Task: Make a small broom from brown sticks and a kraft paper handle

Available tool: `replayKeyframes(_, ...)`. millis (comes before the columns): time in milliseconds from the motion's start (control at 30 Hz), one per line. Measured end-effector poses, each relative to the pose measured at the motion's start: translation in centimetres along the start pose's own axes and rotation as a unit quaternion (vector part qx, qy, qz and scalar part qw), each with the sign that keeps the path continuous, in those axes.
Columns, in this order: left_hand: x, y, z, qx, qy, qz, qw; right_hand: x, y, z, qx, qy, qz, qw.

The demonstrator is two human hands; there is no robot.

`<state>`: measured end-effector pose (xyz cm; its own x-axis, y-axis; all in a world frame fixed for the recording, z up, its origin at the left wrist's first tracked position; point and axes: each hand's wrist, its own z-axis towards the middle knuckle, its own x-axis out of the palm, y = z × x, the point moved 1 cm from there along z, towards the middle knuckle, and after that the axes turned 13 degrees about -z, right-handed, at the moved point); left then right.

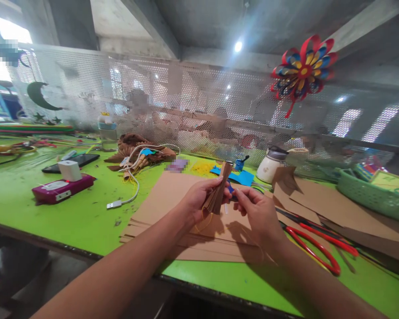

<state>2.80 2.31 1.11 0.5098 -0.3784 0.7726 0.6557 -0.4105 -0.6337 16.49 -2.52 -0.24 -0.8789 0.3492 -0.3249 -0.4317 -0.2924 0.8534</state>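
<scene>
The left hand (199, 201) is closed round a pleated brown paper bundle (220, 188), thumb on the near side and fingers wrapped behind, holding it upright and a little tilted so that its top end sticks out above the knuckles. The right hand (256, 212) is just beside it, fingers curled with thumb and forefinger drawn close together at the bundle's lower edge; whether they pinch anything there cannot be told. A thin yellow thread (202, 223) loops below the left hand. Both hands hover above a stack of brown card sheets (166, 195) lying on the green table (53, 212) near its front edge. Right of the stack lie red-handled scissors (315, 252), with more brown card (335, 208) beyond them and a green basket (369, 195) at the far right. Behind the bundle are a blue sheet (241, 177) and a white pot (269, 168). To the left sit a pink box (61, 188) with a white cube (69, 170) on top, a dark phone (71, 161) behind it, and a white USB cable (129, 192) running toward a heap of brown pleats (133, 146). A perforated screen (186, 88) stands along the back of the table — a red, blue and yellow paper flower (302, 66) hangs on it, upper right.
</scene>
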Motion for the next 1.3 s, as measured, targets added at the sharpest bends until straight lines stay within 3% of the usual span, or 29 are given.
replayKeyframes(167, -0.1, 0.3, -0.1, -0.033, 0.012, 0.013, 0.999, -0.3, 0.8, 0.3, -0.015, -0.041, 0.031, 0.999)
replayKeyframes(300, 0.1, 0.5, -0.1, -0.043, 0.012, 0.007, 0.999, -0.1, 1.0, 0.1, -0.041, -0.011, 0.053, 0.998)
replayKeyframes(500, 0.1, 0.4, 0.1, -0.038, 0.000, 0.006, 0.999, -0.3, 0.6, -0.1, -0.084, -0.065, -0.029, 0.994)
replayKeyframes(1000, 0.7, 0.4, -0.3, -0.037, -0.027, 0.012, 0.999, -0.1, -0.1, 0.0, -0.079, -0.042, -0.062, 0.994)
replayKeyframes(1300, 0.7, 0.6, -0.3, -0.042, -0.016, 0.025, 0.999, -0.9, 0.8, 0.3, -0.092, -0.076, -0.117, 0.986)
